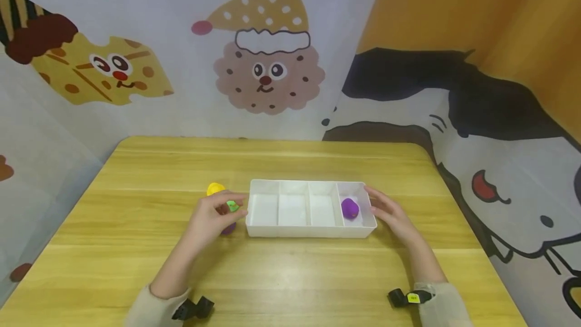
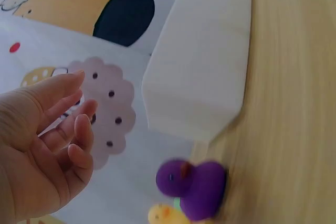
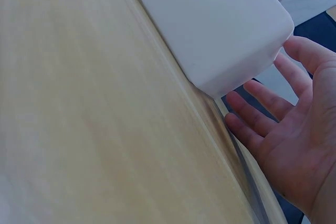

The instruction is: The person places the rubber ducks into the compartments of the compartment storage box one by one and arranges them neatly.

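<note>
A long white box (image 1: 308, 231) with several compartments lies crosswise on the table in the head view. In its rightmost compartment sits a small rounded purple toy (image 1: 350, 209). My right hand (image 1: 393, 214) is at the box's right end, fingers spread and fingertips at the end wall. Just off the left end, my left hand (image 1: 212, 217) hovers with loosely bent fingers and nothing in them. Below it are a purple rubber duck (image 2: 197, 187) and a yellow duck (image 2: 167, 215), with a green toy (image 1: 233, 206) partly hidden by the hand.
The wooden table (image 1: 290, 276) extends in front of the box and to both sides. A curtain (image 1: 272, 125) with cartoon prints hangs behind its far edge. Dark wrist cameras (image 1: 194, 309) sit at the sleeves.
</note>
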Motion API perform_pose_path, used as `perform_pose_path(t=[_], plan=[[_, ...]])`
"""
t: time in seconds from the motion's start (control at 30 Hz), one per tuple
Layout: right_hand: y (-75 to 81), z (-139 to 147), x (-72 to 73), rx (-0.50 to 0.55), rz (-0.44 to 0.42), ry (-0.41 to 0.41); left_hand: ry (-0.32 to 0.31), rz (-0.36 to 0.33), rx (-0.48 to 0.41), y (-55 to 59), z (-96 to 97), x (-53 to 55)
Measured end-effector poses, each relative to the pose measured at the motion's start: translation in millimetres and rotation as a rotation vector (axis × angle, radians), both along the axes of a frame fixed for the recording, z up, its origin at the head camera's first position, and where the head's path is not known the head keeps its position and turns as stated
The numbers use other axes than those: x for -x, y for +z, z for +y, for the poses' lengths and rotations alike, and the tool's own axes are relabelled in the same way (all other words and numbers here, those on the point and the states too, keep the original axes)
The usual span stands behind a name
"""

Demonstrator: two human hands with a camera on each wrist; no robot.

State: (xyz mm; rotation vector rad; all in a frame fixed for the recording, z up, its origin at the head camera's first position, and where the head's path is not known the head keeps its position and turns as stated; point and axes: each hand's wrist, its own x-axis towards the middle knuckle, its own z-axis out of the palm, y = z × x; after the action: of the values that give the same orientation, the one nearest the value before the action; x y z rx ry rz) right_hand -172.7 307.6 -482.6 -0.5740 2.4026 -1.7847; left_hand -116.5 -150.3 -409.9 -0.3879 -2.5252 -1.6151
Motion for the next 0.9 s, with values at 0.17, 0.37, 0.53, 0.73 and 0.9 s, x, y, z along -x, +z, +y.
perform_pose_path(t=[0.17,0.37,0.53,0.73,0.9], plan=[[-0.2,1.6,-0.6,-0.001,0.013,0.008,0.032,0.007,0.005,-5.3,-14.6,-1.5],[0.8,1.1,-1.1,-0.004,0.007,0.006,0.039,-0.031,0.056,-13.2,-28.4,-4.1],[2.0,0.2,-1.4,0.017,0.018,0.023,0.043,-0.077,0.105,-21.5,-37.8,-5.4],[0.6,0.7,-1.1,0.026,0.026,0.028,0.014,-0.102,0.147,-28.4,-45.7,-4.8],[0.2,1.1,-0.4,0.025,0.030,0.032,-0.018,-0.115,0.179,-35.0,-50.7,-3.5]])
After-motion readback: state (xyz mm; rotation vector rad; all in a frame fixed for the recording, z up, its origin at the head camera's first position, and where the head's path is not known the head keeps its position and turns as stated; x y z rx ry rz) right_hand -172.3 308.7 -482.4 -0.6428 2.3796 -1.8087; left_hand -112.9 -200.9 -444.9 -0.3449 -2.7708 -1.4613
